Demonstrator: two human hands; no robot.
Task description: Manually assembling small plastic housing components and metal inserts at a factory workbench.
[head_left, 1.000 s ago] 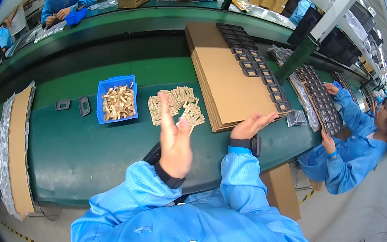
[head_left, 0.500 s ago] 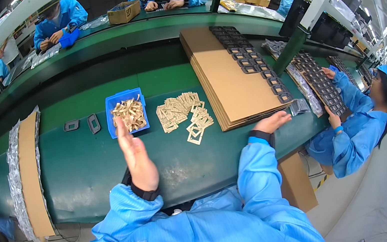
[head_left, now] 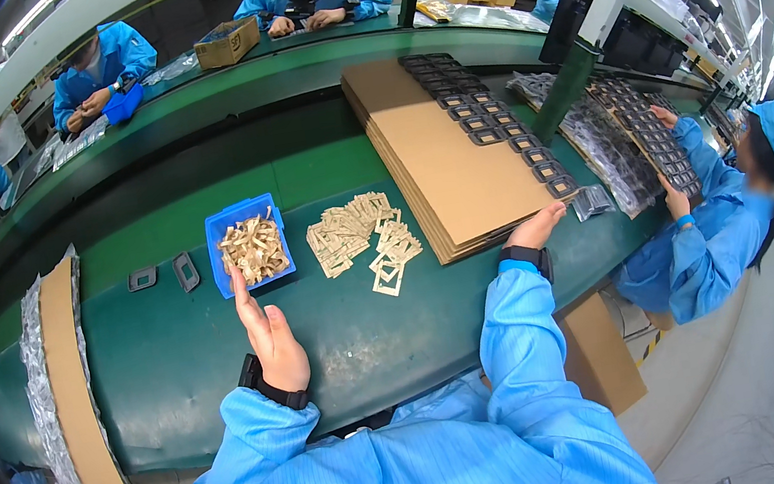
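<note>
My left hand point(head_left: 274, 349) is held upright on edge with its fingers stretched out, empty, just in front of a blue bin point(head_left: 215, 231) full of small tan pieces point(head_left: 254, 248). My right hand point(head_left: 537, 227) reaches out flat with nothing in it, beside the near right corner of a cardboard stack point(head_left: 430, 159); whether it touches the cardboard I cannot tell. Rows of black rectangular frames point(head_left: 481, 121) lie along the stack's right side. Between my hands, flat tan frame-shaped pieces point(head_left: 345, 233) are spread in a loose pile on the green table point(head_left: 363, 347).
Two dark frames point(head_left: 186, 272) lie left of the bin. Further left is a cardboard strip point(head_left: 75, 383) on silvery wrap. Clear plastic packets point(head_left: 591, 202) sit by my right hand. A co-worker point(head_left: 708, 221) at right handles a board of black frames point(head_left: 646, 135). A green post point(head_left: 566, 92) stands nearby.
The view has shifted slightly, moving the table items a little in the picture. My right hand has come closer to the cardboard corner and the frames. Both hands stay empty.
</note>
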